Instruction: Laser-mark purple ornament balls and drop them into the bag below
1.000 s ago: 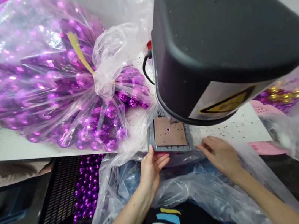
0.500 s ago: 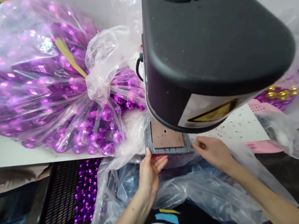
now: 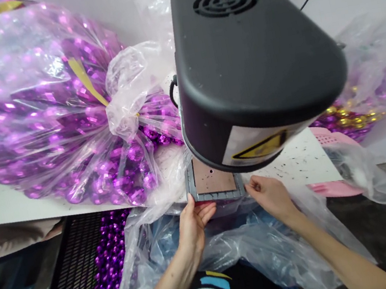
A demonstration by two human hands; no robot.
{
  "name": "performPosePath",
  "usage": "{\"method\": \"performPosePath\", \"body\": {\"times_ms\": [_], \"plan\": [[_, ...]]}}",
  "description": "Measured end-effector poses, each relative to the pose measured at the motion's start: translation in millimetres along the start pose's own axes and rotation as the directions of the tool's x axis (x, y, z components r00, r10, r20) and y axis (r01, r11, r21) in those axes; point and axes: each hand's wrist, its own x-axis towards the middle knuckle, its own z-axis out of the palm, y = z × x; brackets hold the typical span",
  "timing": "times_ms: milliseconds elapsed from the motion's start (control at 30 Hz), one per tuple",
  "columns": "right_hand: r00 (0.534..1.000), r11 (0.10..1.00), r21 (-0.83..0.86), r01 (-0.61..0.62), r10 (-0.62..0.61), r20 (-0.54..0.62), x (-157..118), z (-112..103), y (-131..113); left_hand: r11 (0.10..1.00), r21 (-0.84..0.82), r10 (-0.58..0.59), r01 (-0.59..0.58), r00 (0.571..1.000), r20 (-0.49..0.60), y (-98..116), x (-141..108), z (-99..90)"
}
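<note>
A black machine head with a round vent and a yellow warning label overhangs a grey plate bearing a copper-coloured sheet. My left hand is at the plate's front left corner. Its thumb rests against the edge, and its fingers stretch out along the front. Something red shows between those fingers and the plate. Beside the plate's front right corner is my right hand, its fingers curled in a pinch. Whatever they hold is too small or hidden to make out.
Clear bags of shiny purple beads crowd the left of the white table. Below stands a black crate with purple bead strands. A pink basket is at right. Clear plastic sheeting covers my lap.
The camera view has shifted slightly, so the machine head appears further left and lower. Both hands keep nearly the same places at the plate.
</note>
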Motion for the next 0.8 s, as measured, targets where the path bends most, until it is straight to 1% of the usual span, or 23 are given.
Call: {"method": "performPosePath", "body": {"times_ms": [200,367,533,600,700,767,800], "plan": [[0.996,0.999,0.000,-0.047,0.047,-0.071,-0.4,6.9,-3.4,1.000,0.004,-0.009,0.010,1.000,-0.024,1.4,0.7,3.2],[0.988,0.998,0.004,-0.062,0.062,-0.141,-1.8,12.9,-9.2,1.000,-0.016,0.003,-0.003,1.000,0.002,-2.0,0.8,2.8],[0.982,0.999,0.015,-0.048,0.050,-0.180,4.7,15.9,-6.2,0.997,0.060,0.054,-0.054,0.999,0.006,-5.9,2.7,2.3],[0.982,1.000,0.023,-0.020,0.024,-0.187,8.7,10.9,-4.1,0.994,0.083,0.065,-0.066,0.998,0.019,-6.3,4.0,1.2],[0.979,0.998,0.030,0.062,-0.055,-0.198,3.7,-7.4,-5.6,0.993,0.113,0.022,-0.033,0.996,0.090,-3.6,0.4,-5.7],[0.967,0.992,0.024,0.126,-0.118,-0.225,-14.5,-20.9,-10.3,0.976,0.216,-0.010,-0.028,0.985,0.173,1.0,-7.8,-17.3],[0.958,0.987,0.017,0.158,-0.150,-0.245,-28.7,-25.1,-12.6,0.945,0.321,-0.012,-0.060,0.976,0.219,4.3,-12.9,-25.8]]}}
